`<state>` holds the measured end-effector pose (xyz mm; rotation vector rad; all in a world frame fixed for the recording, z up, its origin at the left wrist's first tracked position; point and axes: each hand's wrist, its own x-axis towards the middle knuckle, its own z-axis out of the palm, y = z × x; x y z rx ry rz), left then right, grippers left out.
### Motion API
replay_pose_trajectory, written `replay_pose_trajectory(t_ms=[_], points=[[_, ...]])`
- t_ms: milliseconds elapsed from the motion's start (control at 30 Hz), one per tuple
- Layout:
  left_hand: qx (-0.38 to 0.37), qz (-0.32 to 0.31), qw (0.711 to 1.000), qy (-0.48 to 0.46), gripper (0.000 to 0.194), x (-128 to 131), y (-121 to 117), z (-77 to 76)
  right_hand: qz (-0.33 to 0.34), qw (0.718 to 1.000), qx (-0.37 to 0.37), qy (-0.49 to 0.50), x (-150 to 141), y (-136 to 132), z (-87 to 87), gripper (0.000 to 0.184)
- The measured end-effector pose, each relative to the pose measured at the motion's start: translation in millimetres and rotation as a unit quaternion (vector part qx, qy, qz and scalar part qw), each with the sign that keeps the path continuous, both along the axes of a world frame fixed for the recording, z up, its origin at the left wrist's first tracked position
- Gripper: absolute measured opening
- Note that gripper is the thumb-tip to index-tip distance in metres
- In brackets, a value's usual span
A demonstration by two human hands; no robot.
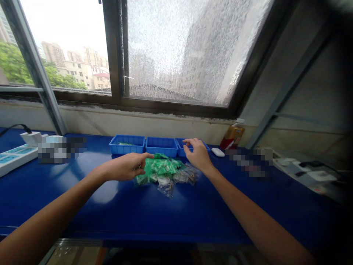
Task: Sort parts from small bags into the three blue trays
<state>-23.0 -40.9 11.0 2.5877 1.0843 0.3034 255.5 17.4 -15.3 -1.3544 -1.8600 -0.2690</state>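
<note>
Lying on the glossy blue tabletop (132,213), a loose heap of green and clear plastic packets (165,169) is probably handling light, limp and slippery; loose film corners should be giving the surest hold. Your left hand (129,166) is sitting at its left edge, thumb and forefinger parted, contact being unclear. Farther off, your right hand (197,154) is hanging by the right end of three blue rectangular plastic bins (161,150), loosely spread, gripping nothing visible.

You can read no lettering, brand or number: the bottle (235,132) at centre right and the packets (165,167) mid-frame show too blurred to tell
</note>
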Motion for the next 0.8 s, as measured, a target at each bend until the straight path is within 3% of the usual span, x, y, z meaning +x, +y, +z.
replay_pose_trajectory(t_ms=[100,167,267,367,467,533,600,700,733,800], points=[[0.034,0.041,0.996,-0.076,0.035,0,5,2.9,0.105,0.993,-0.042,0.015,-29,-27,3.3,0.017],[0.025,0.075,0.985,-0.153,0.027,3,6,2.8,0.149,0.983,-0.104,0.038,-46,-46,5.3,0.022],[-0.076,0.091,0.948,-0.294,0.022,10,6,-0.8,0.193,0.959,-0.190,0.080,-64,-68,9.1,0.035],[-0.180,0.090,0.901,-0.384,0.024,17,4,-5.7,0.230,0.930,-0.247,0.147,-71,-77,10.3,0.030],[-0.231,0.095,0.873,-0.420,0.027,21,3,-8.4,0.234,0.910,-0.257,0.227,-70,-73,6.1,0.021],[-0.252,0.091,0.860,-0.434,0.029,23,2,-8.6,0.234,0.898,-0.252,0.276,-70,-69,2.4,0.025],[-0.266,0.081,0.854,-0.439,0.030,24,1,-8.4,0.249,0.874,-0.274,0.314,-70,-66,0.3,0.027],[-0.265,0.083,0.862,-0.424,0.029,25,0,-9.8,0.291,0.836,-0.324,0.333,-71,-66,0.2,0.015],[-0.253,0.098,0.869,-0.414,0.029,25,0,-11.0,0.295,0.838,-0.320,0.329,-70,-66,0.3,0.011],[-0.219,0.144,0.881,-0.394,0.031,25,2,-13.7,0.270,0.882,-0.254,0.292,-68,-65,-0.2,0.007]])
